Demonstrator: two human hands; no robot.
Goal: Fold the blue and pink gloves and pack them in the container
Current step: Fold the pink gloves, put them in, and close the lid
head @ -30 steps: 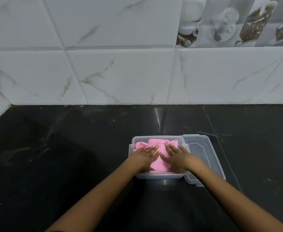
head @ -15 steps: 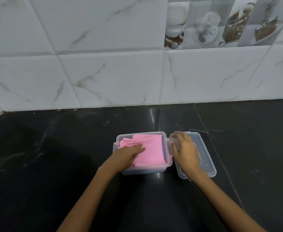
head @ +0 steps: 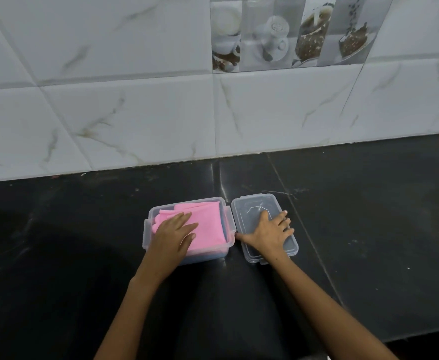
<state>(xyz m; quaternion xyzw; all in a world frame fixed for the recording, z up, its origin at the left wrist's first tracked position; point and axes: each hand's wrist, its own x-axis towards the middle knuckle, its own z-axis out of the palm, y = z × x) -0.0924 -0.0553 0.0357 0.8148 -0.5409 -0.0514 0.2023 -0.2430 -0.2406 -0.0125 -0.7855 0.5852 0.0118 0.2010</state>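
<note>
A clear plastic container [head: 227, 224] stands on the black counter, just in front of me. Folded pink gloves [head: 208, 224] fill its top, and a strip of blue glove [head: 224, 227] shows along their right edge and through the front wall. My left hand [head: 175, 236] lies flat on the pink gloves, fingers spread. The container's clear lid [head: 254, 207] lies flat on the counter right beside it. My right hand [head: 271, 231] rests palm-down on the lid, thumb at its left rim, fingers splayed over it.
The black stone counter [head: 83, 229] runs left and right, with its front edge at the lower right. A white marble-tiled wall [head: 135, 113] stands behind, with a band of picture tiles [head: 291, 32] higher up.
My right hand left the pink gloves, went right to the lid and now lies flat on it. My left hand stays on the gloves. The camera view shifted.
</note>
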